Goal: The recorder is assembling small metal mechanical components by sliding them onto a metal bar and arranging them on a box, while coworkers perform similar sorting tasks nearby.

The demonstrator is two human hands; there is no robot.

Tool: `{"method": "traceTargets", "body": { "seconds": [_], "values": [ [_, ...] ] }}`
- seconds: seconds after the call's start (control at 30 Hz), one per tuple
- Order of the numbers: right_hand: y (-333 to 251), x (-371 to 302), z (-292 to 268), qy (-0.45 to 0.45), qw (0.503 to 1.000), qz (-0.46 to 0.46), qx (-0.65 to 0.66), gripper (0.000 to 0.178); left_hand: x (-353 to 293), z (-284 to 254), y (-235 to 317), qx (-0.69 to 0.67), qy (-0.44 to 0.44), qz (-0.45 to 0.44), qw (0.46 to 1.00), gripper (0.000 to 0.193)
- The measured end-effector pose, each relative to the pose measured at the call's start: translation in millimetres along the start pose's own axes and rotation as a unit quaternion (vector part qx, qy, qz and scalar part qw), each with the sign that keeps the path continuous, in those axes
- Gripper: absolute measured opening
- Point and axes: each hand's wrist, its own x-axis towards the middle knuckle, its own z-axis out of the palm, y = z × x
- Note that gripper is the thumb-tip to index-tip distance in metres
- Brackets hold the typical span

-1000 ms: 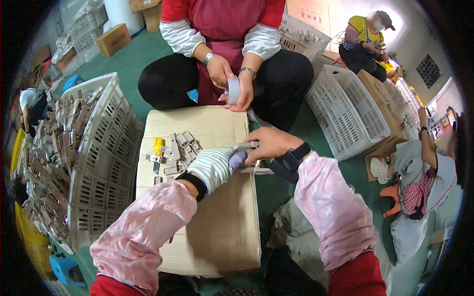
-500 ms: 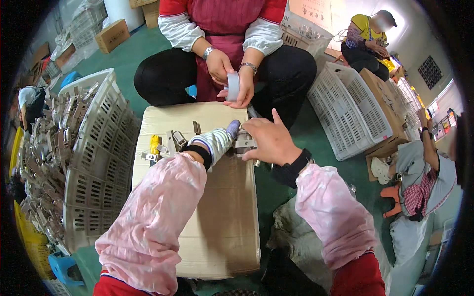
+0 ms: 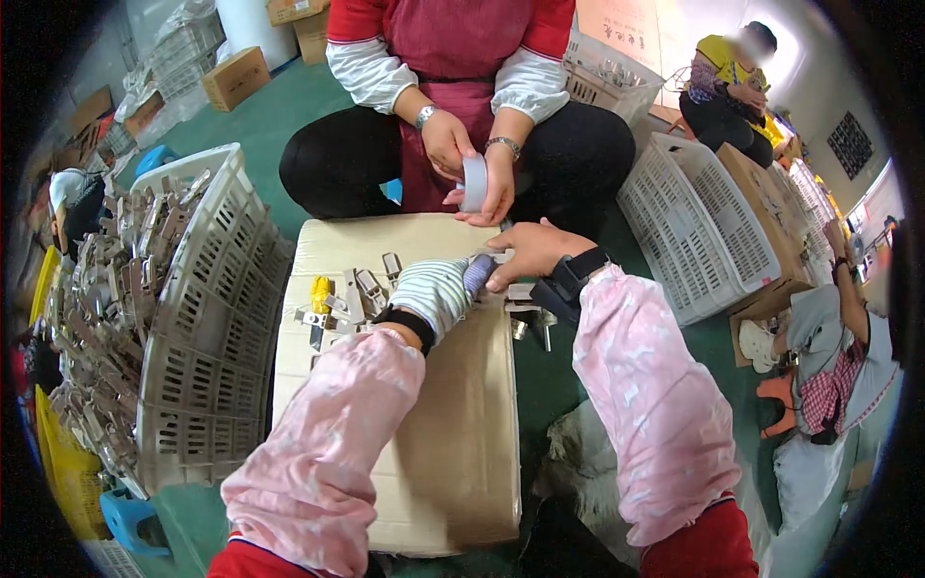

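My left hand (image 3: pixel 438 292), in a striped glove with grey-blue fingertips, is closed above the far right part of a cardboard-topped surface (image 3: pixel 434 453). My bare right hand (image 3: pixel 535 252) meets it there, thumb and fingers curled around a metal clip (image 3: pixel 502 255) that shows only in part between the two hands. More metal clips (image 3: pixel 521 297) stick out past the board's right edge, below my right hand. Left of my glove lie several loose metal clips (image 3: pixel 358 294) and a yellow piece (image 3: pixel 320 289).
A white plastic crate (image 3: pixel 207 356) heaped with metal clips (image 3: pixel 125 279) stands at left. Facing me, a seated person's hands (image 3: pixel 472 159) hold a grey tape roll (image 3: pixel 474 183). Another white crate (image 3: pixel 699 231) and a cardboard box (image 3: pixel 756 217) stand at right. Two more people sit on the right.
My right hand has gone from spread fingers to curled ones, closing in against my left fingertips. The view has shifted slightly. The person opposite still holds the tape roll.
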Motion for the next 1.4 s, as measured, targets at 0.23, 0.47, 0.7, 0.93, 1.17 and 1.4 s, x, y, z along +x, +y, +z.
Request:
{"method": "traceTargets", "body": {
  "seconds": [0.23,0.47,0.7,0.93,1.17,1.4],
  "values": [
    [-16.1,-5.9,6.5,0.096,0.985,-0.043,-0.140,0.067,21.7,9.6,-24.5,0.013,-0.025,-0.009,1.000,0.040],
    [-5.1,-13.6,38.6,0.295,0.930,-0.070,-0.205,0.081,44.5,29.4,-15.1,-0.040,0.068,-0.024,0.997,0.037],
    [0.3,-2.7,32.1,0.243,0.956,-0.028,-0.161,0.069,33.6,23.6,-2.2,0.002,0.045,-0.020,0.999,0.029],
    [-16.0,4.3,25.8,0.208,0.969,-0.011,-0.135,0.076,45.4,42.5,-37.0,-0.064,0.098,-0.008,0.993,0.040],
    [-5.6,-0.8,22.8,0.217,0.964,-0.006,-0.155,0.081,45.2,32.5,-18.3,-0.091,0.030,-0.036,0.995,0.048],
    [-10.5,6.5,26.6,0.214,0.963,-0.026,-0.161,0.079,34.4,28.6,-22.6,-0.090,0.025,-0.065,0.994,0.044]
  ]
}}
